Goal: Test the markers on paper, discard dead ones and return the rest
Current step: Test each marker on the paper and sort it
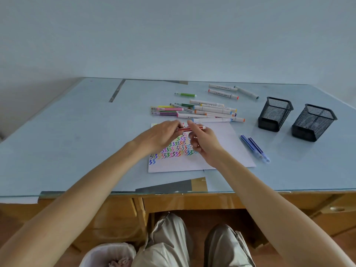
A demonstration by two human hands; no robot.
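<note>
Marker held two-handed over the test sheet

Red marker [189,128] held level above the far edge of the paper [221,149], left hand [163,134] closed on one end, right hand [202,143] closed on the barrel toward the white-tipped end. Step judged as uncapping or recapping; could not tell which. Best done with a straight pull or push along the barrel, no twisting, tip kept over the sheet and away from the squiggles already drawn.

Untested or tested heap of markers [202,111] lying on the counter [77,132] just beyond the sheet; two blue markers [254,148] beside its right edge. Two mesh holders [296,118] standing well right, seemingly empty.

Hidden: left end of the red marker inside the fingers, cap not discernible. Bin [109,255] under the counter cut off by the lower edge, contents blurred. Print on marker barrels too small to read.
</note>
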